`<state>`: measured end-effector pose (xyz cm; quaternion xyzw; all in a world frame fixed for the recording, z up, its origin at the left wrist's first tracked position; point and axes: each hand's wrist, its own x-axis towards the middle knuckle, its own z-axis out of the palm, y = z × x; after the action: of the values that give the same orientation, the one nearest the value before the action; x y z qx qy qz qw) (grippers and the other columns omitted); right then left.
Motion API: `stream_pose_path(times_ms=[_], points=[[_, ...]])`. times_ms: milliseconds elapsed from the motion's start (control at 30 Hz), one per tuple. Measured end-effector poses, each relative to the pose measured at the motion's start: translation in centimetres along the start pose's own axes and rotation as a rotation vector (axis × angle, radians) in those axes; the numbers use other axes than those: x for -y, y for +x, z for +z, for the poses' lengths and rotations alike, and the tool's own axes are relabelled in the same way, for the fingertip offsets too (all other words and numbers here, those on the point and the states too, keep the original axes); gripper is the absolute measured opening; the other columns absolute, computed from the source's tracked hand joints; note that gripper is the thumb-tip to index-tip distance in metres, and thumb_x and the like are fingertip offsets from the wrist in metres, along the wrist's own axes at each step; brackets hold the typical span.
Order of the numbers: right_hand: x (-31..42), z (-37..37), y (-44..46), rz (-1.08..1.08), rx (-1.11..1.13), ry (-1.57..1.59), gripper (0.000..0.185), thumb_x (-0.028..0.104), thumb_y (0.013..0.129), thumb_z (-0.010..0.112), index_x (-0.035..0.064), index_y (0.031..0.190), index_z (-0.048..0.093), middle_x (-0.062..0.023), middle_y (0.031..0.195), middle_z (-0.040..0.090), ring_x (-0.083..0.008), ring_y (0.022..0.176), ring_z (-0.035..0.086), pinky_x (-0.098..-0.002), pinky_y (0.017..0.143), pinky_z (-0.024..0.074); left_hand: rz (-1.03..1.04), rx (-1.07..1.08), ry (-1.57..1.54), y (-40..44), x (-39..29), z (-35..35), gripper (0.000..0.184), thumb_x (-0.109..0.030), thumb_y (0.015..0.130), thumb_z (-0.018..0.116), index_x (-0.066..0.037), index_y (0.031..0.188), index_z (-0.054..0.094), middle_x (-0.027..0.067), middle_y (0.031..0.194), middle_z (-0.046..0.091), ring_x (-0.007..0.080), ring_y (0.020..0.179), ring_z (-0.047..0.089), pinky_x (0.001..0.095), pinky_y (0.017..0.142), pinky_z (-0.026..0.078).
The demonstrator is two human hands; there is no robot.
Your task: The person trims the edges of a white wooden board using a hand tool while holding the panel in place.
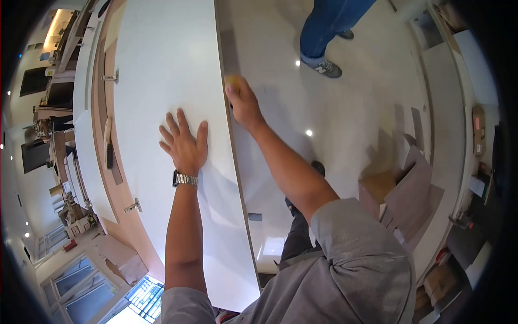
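My left hand [187, 147] lies flat on a long white panel [162, 70], fingers spread, with a metal-band watch [185, 179] on the wrist. At the panel's right long edge, my right hand [246, 107] is closed around a small yellow block-like thing [234, 81]; its kind is blurred and mostly hidden by the fingers. Two metal hinges, an upper hinge [110, 77] and a lower hinge [133, 206], sit along the panel's left edge. Between them rests a brush [108, 143] with a wooden handle and dark bristles.
Another person's jeans leg [318, 29] and grey sneaker [322, 68] stand on the pale floor beyond the panel. Cardboard pieces [413, 189] lean at the right. A small grey piece [255, 217] lies on the floor near my legs. Shelves with boxes line the right.
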<state>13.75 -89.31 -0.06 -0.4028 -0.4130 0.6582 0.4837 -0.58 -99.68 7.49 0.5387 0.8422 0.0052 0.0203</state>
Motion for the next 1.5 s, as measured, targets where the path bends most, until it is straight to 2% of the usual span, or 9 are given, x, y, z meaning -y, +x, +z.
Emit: stream_pose_path(times_ms=[200,433,600,733,833,967,1233,1333,1500], points=[[-2.1,-0.8,-14.6,0.260,0.140,0.310,0.046,0.037,0.104,0.056,0.0027,0.134,0.053,-0.0082,0.120,0.062,-0.0169,0.112,0.058,-0.0328,0.100,0.0450,-0.027,0.025,0.022,-0.1,-0.7,-0.8,0.084,-0.061,0.095,0.049,-0.014,0.160,0.027,0.0218,0.166,0.020,0.0513,0.151,0.010,0.0697,0.117,0.009],[1.0,0.7,5.1,-0.088,-0.043,0.074,0.037,0.033,0.104,0.055,0.0037,0.127,0.055,-0.0099,0.105,0.064,-0.0188,0.096,0.058,-0.0345,0.089,0.0479,-0.029,0.045,0.006,-0.1,-0.6,-0.8,0.086,-0.063,0.095,0.049,-0.013,0.160,0.026,0.0221,0.166,0.018,0.0518,0.151,0.008,0.0692,0.117,0.008],[0.3,-0.4,1.8,0.055,0.057,-0.006,0.038,0.030,0.104,0.057,0.0030,0.131,0.054,-0.0075,0.113,0.064,-0.0169,0.105,0.060,-0.0314,0.096,0.0471,-0.027,0.084,-0.013,0.1,-0.6,-1.1,0.090,-0.067,0.094,0.048,-0.009,0.160,0.026,0.0247,0.166,0.016,0.0540,0.151,0.006,0.0712,0.116,0.006],[-1.1,-0.4,-6.2,0.161,0.093,0.268,0.042,0.032,0.104,0.056,0.0027,0.134,0.052,-0.0040,0.118,0.062,-0.0133,0.106,0.059,-0.0322,0.096,0.0472,-0.017,0.095,-0.030,0.2,-0.4,-1.2,0.093,-0.069,0.093,0.048,-0.007,0.160,0.026,0.0258,0.166,0.015,0.0552,0.150,0.005,0.0729,0.115,0.005],[0.3,-0.6,0.6,-0.017,0.053,-0.028,0.039,0.032,0.105,0.054,0.0032,0.132,0.054,-0.0044,0.115,0.063,-0.0143,0.102,0.059,-0.0323,0.093,0.0474,0.013,0.111,-0.003,4.0,-1.0,-1.5,0.093,-0.070,0.091,0.050,-0.010,0.159,0.028,0.0252,0.165,0.018,0.0566,0.149,0.007,0.0749,0.113,0.007],[1.9,0.9,15.8,-0.091,-0.051,0.075,0.038,0.034,0.106,0.055,0.0036,0.128,0.056,-0.0050,0.107,0.062,-0.0157,0.097,0.057,-0.0312,0.091,0.0466,0.098,0.049,0.002,13.1,-3.4,-1.5,0.086,-0.067,0.093,0.050,-0.017,0.160,0.029,0.0208,0.166,0.021,0.0554,0.149,0.010,0.0744,0.113,0.010],[-0.2,-1.3,-1.9,0.106,0.135,0.082,0.057,0.045,0.104,0.054,0.0032,0.142,0.047,-0.0050,0.119,0.058,-0.0154,0.106,0.054,-0.0321,0.098,0.0441,0.150,-0.001,0.030,25.7,-7.5,-1.5,0.083,-0.071,0.093,0.047,-0.023,0.159,0.032,0.0139,0.167,0.022,0.0521,0.151,0.009,0.0729,0.115,0.009],[-0.2,-0.6,2.3,-0.061,0.045,-0.037,0.053,0.042,0.104,0.055,0.0032,0.140,0.049,-0.0063,0.119,0.059,-0.0159,0.105,0.055,-0.0312,0.096,0.0443,0.156,-0.022,0.004,25.6,-7.4,-1.4,0.083,-0.071,0.093,0.047,-0.023,0.159,0.032,0.0143,0.167,0.022,0.0517,0.151,0.010,0.0728,0.115,0.010],[1.8,0.7,13.9,-0.001,-0.018,0.029,0.043,0.041,0.104,0.056,0.0053,0.128,0.055,-0.0042,0.109,0.061,-0.0154,0.097,0.054,-0.0311,0.090,0.0458,0.177,-0.066,0.010,25.5,-7.0,-1.0,0.083,-0.070,0.092,0.050,-0.020,0.157,0.036,0.0162,0.164,0.028,0.0553,0.148,0.015,0.0749,0.113,0.013]])
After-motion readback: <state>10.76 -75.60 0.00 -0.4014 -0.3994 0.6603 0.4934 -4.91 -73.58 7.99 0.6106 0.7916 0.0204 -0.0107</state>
